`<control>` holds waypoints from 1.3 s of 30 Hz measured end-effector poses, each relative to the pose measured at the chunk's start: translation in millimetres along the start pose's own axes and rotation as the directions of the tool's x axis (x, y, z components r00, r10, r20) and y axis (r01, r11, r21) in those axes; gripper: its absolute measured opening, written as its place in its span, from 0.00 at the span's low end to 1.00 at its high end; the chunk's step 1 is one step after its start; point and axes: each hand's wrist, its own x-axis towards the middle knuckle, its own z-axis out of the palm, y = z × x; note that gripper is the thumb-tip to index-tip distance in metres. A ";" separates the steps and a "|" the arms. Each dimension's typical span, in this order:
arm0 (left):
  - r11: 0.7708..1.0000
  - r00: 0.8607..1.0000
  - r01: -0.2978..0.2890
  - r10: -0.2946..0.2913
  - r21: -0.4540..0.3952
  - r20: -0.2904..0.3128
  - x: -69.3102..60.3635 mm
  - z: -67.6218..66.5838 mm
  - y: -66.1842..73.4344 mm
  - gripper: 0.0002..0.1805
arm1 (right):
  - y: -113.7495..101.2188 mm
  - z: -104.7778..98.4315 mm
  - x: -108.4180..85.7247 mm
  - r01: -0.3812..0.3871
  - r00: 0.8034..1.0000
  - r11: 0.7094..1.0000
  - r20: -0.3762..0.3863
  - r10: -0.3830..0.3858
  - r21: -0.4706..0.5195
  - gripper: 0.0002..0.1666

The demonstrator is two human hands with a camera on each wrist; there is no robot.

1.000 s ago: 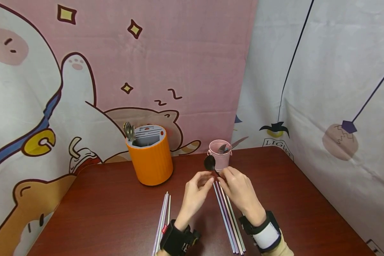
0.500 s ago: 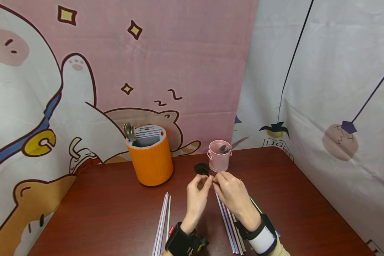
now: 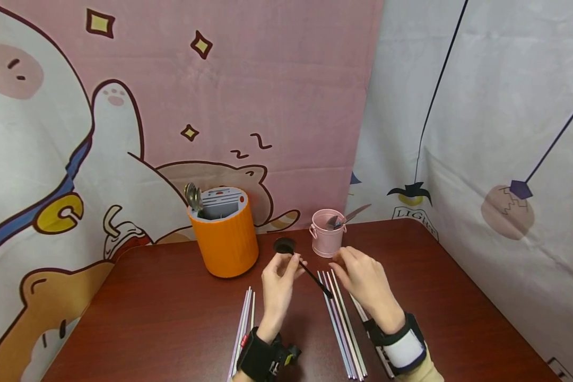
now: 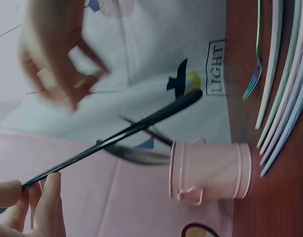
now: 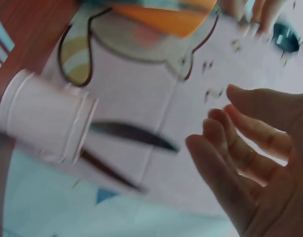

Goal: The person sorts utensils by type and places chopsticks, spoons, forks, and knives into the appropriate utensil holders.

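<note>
Between thumb and fingers, my left hand [image 3: 277, 289] pinches a black spoon [image 3: 284, 245] near its bowl. Its long handle slants down to the right over the sticks in the head view and stretches past the pink bucket in the left wrist view [image 4: 136, 126]. My right hand [image 3: 369, 284] hovers apart from the spoon, right of the handle. In the right wrist view its loosely bent fingers [image 5: 250, 153] hold nothing. Nearest to both hands is the small pink bucket [image 3: 327, 242], with knife-like blades [image 3: 358, 212] sticking out.
An orange holder [image 3: 225, 241] with metallic spoons [image 3: 193, 196] stands at the back left. Several pastel sticks, resembling chopsticks, [image 3: 341, 329] lie below the bucket, others [image 3: 242, 329] further left. An iridescent fork [image 4: 255, 74] lies beside the right group. Printed cloth [image 3: 291, 79] hangs behind.
Both hands met at the spoon's handle half a second ago. Now my left hand has moved left with the spoon, and my right hand has let go and drawn away to the right.
</note>
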 end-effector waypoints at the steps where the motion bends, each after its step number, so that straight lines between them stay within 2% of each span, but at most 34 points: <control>1: 1.000 1.000 -0.004 0.004 -0.001 -0.009 1.3 -2.5 0.9 0.14 | 6.5 -0.5 0.2 -0.032 0.999 0.999 0.022 0.033 -0.006 0.10; 4: 1.000 0.999 -0.015 0.015 -0.005 -0.031 4.6 -10.0 3.8 0.13 | 26.8 -1.1 -0.5 -0.132 0.986 0.991 0.098 0.133 -0.019 0.09; 8: 0.999 0.997 -0.035 0.035 -0.002 -0.063 9.3 -19.2 6.8 0.13 | 51.3 -0.7 -3.1 -0.247 0.943 0.968 0.220 0.251 -0.047 0.08; 12: 0.999 0.994 -0.051 0.051 0.002 -0.094 14.2 -28.0 9.7 0.14 | 66.7 2.3 -7.4 -0.326 0.872 0.940 0.353 0.339 -0.098 0.08; 17: 0.997 0.988 -0.075 0.073 -0.003 -0.137 18.9 -39.2 14.0 0.14 | 75.4 12.2 -13.9 -0.358 0.786 0.918 0.476 0.396 -0.173 0.13; 20: 0.995 0.982 -0.098 0.095 -0.010 -0.163 21.4 -45.6 15.9 0.13 | 79.1 18.7 -17.7 -0.373 0.731 0.903 0.532 0.428 -0.214 0.11; 22: 0.993 0.977 -0.114 0.111 -0.010 -0.180 23.1 -49.8 17.4 0.12 | 81.7 22.5 -20.6 -0.388 0.685 0.889 0.570 0.454 -0.242 0.09; 24: 0.991 0.971 -0.132 0.127 -0.008 -0.201 25.0 -54.3 19.2 0.10 | 84.9 26.4 -23.7 -0.399 0.642 0.880 0.607 0.469 -0.258 0.11; 26: 0.988 0.963 -0.155 0.150 -0.007 -0.223 27.2 -59.2 22.8 0.08 | 88.2 30.2 -26.9 -0.408 0.607 0.875 0.638 0.474 -0.262 0.15; 28: 0.981 0.952 -0.193 0.187 -0.004 -0.242 31.3 -64.2 28.3 0.07 | 91.0 33.8 -29.7 -0.411 0.585 0.875 0.662 0.468 -0.255 0.17; 32: 0.954 0.916 -0.299 0.287 -0.001 -0.281 44.7 -74.0 48.2 0.09 | 94.2 38.9 -33.1 -0.410 0.570 0.876 0.679 0.463 -0.254 0.16; 34: 0.931 0.884 -0.364 0.352 0.017 -0.309 52.3 -79.2 61.3 0.10 | 95.1 40.5 -33.8 -0.407 0.568 0.876 0.678 0.466 -0.261 0.15; 37: 0.888 0.816 -0.457 0.443 0.055 -0.370 63.7 -86.4 83.4 0.09 | 95.8 42.1 -34.3 -0.406 0.566 0.876 0.681 0.464 -0.260 0.14; 39: 0.851 0.758 -0.514 0.511 0.110 -0.406 71.8 -90.3 96.4 0.09 | 96.2 43.0 -34.5 -0.405 0.565 0.878 0.685 0.460 -0.256 0.13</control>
